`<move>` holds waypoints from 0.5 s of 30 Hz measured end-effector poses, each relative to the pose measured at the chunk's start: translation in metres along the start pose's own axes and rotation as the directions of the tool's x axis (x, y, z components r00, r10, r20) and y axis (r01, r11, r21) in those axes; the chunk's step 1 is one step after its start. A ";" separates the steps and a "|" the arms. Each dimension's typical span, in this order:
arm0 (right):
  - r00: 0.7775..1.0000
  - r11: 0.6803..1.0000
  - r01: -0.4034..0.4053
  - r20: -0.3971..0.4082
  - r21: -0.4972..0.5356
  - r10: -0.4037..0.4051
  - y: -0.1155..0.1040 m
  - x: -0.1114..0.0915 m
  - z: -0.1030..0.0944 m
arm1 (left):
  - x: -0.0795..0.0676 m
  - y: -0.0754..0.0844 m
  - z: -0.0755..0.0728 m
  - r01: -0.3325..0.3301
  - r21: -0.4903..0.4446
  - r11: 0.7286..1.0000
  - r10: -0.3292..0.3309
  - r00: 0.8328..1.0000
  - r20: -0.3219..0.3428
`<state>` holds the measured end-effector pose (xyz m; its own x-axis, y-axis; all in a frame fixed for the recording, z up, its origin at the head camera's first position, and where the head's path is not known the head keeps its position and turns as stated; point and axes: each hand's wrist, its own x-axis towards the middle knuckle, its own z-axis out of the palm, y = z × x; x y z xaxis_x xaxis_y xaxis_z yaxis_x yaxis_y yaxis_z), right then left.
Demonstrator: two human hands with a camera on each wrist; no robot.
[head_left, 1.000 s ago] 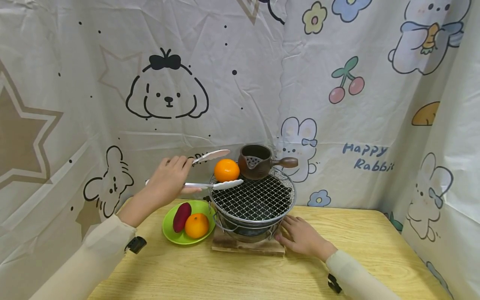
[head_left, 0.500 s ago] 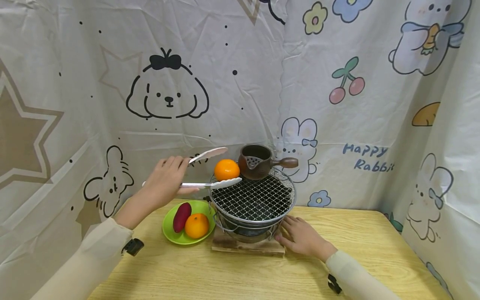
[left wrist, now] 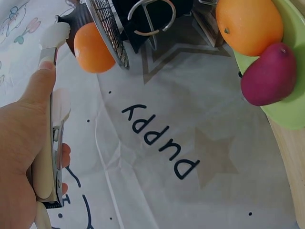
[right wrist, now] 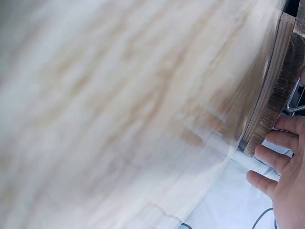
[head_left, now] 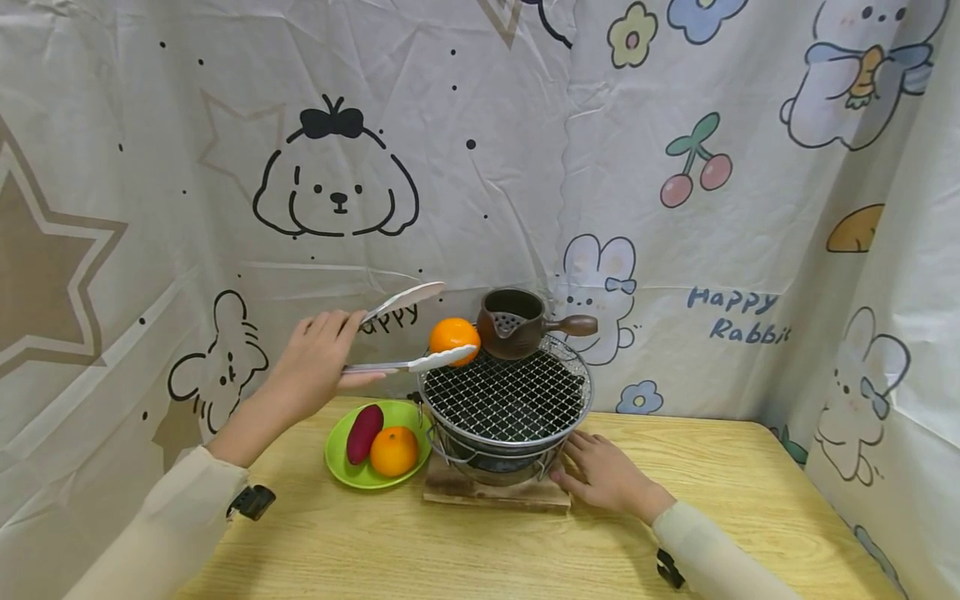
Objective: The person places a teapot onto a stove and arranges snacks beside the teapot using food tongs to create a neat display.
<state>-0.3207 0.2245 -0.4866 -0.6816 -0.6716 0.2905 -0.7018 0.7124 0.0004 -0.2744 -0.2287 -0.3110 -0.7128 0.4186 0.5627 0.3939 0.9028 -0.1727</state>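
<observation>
Here, left fingers (head_left: 339, 325) gripping tongs (head_left: 401, 367), orange (head_left: 451, 333) nearby

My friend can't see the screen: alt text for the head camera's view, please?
A person's left hand holds open tongs near an orange on a round grill, beside a brown pot. The right hand is at the wooden base below; to the left, a green plate holds another orange and a dark red item.
</observation>
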 end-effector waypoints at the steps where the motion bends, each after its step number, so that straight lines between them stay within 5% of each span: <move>1: 1.000 1.000 0.002 -0.003 0.001 -0.002 0.000 0.000 0.000 | -0.001 -0.001 0.000 0.004 -0.001 1.000 -0.004 1.000 -0.004; 15: 1.000 1.000 0.018 -0.022 -0.005 -0.018 0.002 -0.001 0.002 | -0.024 -0.018 0.004 0.016 -0.052 0.998 -0.022 0.995 -0.099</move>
<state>-0.3221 0.2263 -0.4888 -0.6643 -0.6797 0.3110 -0.7127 0.7014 0.0106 -0.2666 -0.2544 -0.3249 -0.6604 0.3873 0.6434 0.4120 0.9031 -0.1208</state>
